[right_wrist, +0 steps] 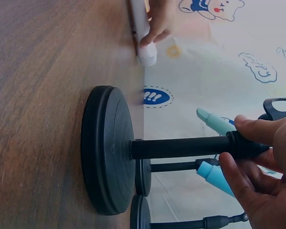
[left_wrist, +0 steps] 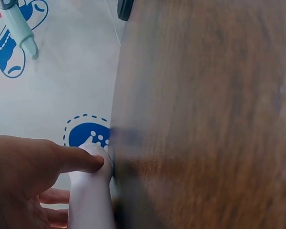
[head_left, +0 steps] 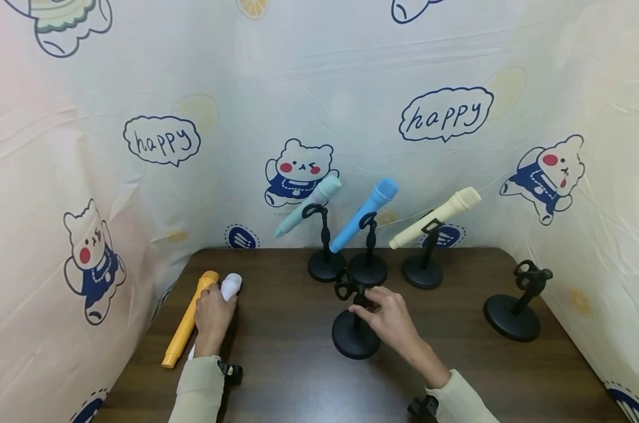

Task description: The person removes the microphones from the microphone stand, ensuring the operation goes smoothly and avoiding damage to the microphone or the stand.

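Stands [head_left: 369, 270] at the bench's [head_left: 277, 376] far edge hold three microphones [head_left: 363, 217] in their clips [head_left: 432, 225], head view; by its left edge the left hand [head_left: 211, 317] grips a white microphone [head_left: 231, 286], while the right hand [head_left: 390, 317] pinches a black stand [head_left: 355, 342]. Left wrist: thumb [left_wrist: 83, 160] near the microphone's top. Right wrist: fingers [right_wrist: 232, 168] at the stand's upper pole.

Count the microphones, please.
5: a mint one, blue one and cream one on stands at the back; an orange one on the table at left; a white one, partly hidden, in the left hand.
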The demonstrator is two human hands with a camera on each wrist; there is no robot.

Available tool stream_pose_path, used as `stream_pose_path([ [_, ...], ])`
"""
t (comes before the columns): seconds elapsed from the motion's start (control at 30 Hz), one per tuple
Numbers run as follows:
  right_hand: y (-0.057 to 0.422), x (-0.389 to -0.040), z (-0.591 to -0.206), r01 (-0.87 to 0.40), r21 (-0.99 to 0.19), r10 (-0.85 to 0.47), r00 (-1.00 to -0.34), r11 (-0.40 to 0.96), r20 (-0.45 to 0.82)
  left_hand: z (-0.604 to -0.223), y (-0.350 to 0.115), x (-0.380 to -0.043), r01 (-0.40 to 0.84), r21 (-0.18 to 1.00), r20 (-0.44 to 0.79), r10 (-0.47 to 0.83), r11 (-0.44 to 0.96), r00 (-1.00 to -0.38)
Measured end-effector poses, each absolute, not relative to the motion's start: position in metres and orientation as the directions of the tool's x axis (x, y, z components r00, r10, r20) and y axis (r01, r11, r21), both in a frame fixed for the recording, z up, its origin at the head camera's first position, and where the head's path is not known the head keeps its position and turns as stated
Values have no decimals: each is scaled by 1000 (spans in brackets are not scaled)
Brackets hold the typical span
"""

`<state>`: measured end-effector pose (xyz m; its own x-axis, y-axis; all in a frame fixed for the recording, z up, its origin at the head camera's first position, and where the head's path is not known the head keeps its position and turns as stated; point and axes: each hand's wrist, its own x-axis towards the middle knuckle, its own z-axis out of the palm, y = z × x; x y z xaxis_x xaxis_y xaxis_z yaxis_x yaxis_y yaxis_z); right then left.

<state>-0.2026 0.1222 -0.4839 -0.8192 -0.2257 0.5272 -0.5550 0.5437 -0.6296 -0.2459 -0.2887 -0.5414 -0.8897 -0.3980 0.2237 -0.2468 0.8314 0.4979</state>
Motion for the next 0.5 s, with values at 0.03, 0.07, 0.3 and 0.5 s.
stream_pose_path([
  [0.03, 122, -203, -484, -555, -630, -225, -820, 543, 527, -541, -289, -246, -247, 496, 221, -397, 832, -891],
  [0.07, 122, -203, -484, -555, -630, -226, -819, 543, 527, -541, -288, -245, -247, 496, 218, -395, 832, -892],
  [0.3, 122, -203, -484, -559, -630, -224, -816, 539, 533, -539, -287, -244, -234, 508, 230, -392, 829, -891],
  [0.5, 122, -203, -485, -562, -630, -224, -814, 535, 536, -538, -287, -243, -239, 512, 222, -395, 825, -891],
])
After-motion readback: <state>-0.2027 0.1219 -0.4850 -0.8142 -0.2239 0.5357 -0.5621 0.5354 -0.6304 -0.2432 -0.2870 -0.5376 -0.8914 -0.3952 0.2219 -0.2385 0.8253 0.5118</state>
